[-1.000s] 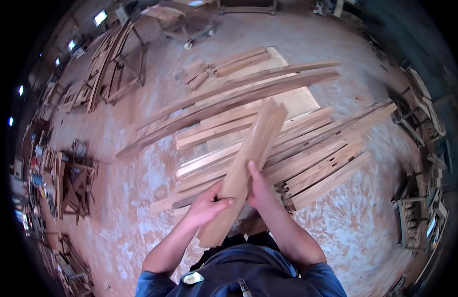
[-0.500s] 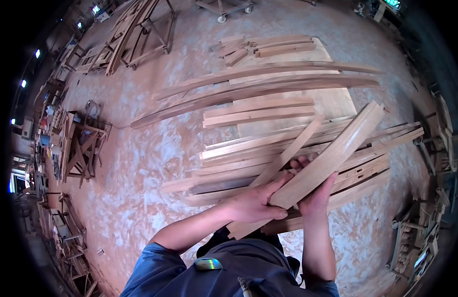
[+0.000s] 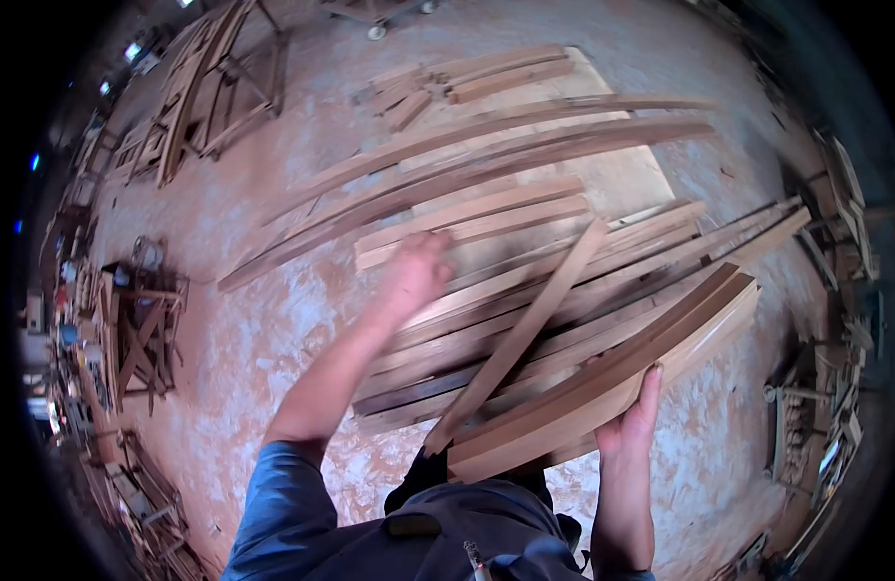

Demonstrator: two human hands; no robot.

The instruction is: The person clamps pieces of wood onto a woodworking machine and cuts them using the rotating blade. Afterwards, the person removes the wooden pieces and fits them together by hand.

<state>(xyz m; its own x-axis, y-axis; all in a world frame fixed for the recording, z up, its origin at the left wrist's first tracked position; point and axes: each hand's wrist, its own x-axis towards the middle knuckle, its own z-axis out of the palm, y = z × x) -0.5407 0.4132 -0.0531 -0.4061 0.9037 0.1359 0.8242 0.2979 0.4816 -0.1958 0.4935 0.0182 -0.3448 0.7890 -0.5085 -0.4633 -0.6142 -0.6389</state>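
My right hand (image 3: 629,418) grips a wooden board (image 3: 588,405) from its near right side, with the thumb on its face. The board slants from my waist up to the right, showing a darker side and a lighter one; whether it is one piece or two together I cannot tell. My left hand (image 3: 420,274) is off it, reaching forward with its slightly blurred fingers apart, over the left part of a pair of short wooden pieces (image 3: 496,221). Whether it touches them is unclear. A narrow wooden strip (image 3: 534,324) lies diagonally across several stacked lengths of timber (image 3: 428,353).
Two long timbers (image 3: 467,179) lie farther out across a pale sheet (image 3: 651,179). Short offcuts (image 3: 406,109) rest at its far end. A wooden stand (image 3: 137,339) is at left, a timber-loaded rack (image 3: 200,87) at far left, and a wheeled frame (image 3: 378,31) beyond.
My left hand has let go of the board and moved forward and left to the short pieces. The board has swung lower and turned in my right hand. The view has shifted.
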